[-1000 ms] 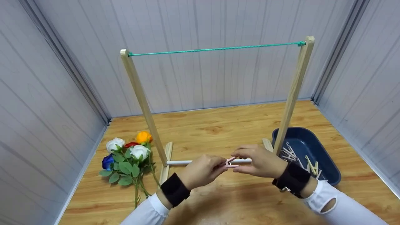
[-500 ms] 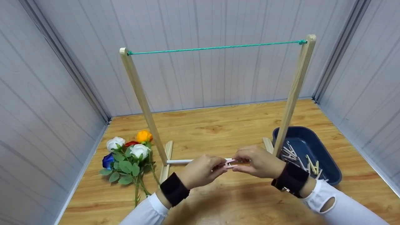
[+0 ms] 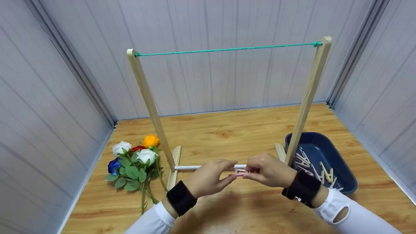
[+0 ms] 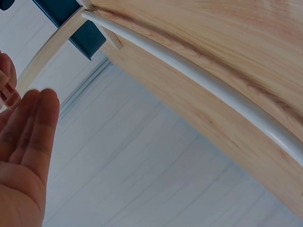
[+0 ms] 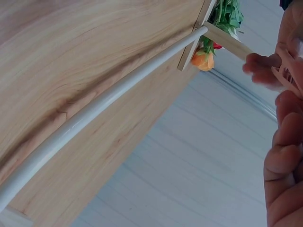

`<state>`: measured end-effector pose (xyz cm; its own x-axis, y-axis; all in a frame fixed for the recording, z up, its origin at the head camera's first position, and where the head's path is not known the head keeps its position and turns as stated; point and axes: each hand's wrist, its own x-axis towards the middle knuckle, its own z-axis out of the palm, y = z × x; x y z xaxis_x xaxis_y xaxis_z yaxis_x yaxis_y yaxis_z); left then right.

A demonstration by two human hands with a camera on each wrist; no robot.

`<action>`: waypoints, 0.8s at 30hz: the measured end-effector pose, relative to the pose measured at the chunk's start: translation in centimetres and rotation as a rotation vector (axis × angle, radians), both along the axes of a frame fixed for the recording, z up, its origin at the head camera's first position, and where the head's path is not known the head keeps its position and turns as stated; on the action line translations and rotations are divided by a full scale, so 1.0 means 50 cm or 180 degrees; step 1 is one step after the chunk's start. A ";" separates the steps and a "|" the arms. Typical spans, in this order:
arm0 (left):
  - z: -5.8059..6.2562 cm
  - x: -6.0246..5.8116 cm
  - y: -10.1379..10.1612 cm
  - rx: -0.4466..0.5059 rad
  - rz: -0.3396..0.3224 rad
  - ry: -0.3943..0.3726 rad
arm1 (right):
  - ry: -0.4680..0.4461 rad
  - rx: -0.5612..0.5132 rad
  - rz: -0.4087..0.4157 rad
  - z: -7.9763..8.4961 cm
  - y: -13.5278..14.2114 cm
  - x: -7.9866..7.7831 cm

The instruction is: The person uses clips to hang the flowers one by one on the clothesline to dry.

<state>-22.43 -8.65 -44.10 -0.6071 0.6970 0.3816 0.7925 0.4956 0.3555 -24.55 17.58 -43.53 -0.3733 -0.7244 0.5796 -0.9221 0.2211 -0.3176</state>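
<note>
A pink clothespin [image 3: 240, 172] is pinched between the thumb and fingers of my right hand [image 3: 270, 171], low in front of the wooden frame's white crossbar. My left hand [image 3: 209, 178] faces it from the left, thumb and fingers spread apart around the clothespin's left end. In the left wrist view the fingers [image 4: 40, 127] of that hand are straight. The right wrist view catches the clothespin [image 5: 286, 73] at its right edge, with my curled right fingers [image 5: 284, 161] below.
A green rope [image 3: 227, 49] spans two wooden posts [image 3: 150, 107], joined low by a white rod [image 3: 188, 168]. Left of the frame lie artificial roses [image 3: 146, 156] with leafy stems. A dark blue tray [image 3: 338, 156] of clothespins stands behind the right post.
The left hand has let go of the clothespin and spread its thumb and fingers. The right hand, first loosely apart around the handles, has closed in and now pinches it.
</note>
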 end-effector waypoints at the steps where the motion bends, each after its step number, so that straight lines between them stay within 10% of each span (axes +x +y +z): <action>1: 0.000 0.001 -0.004 0.0007 0.0036 -0.0002 | 0.0011 -0.0011 0.0000 -0.001 0.000 0.000; 24: -0.006 0.005 -0.233 -0.0124 0.1067 -0.0228 | -0.0218 0.0169 -0.0208 -0.005 0.022 0.003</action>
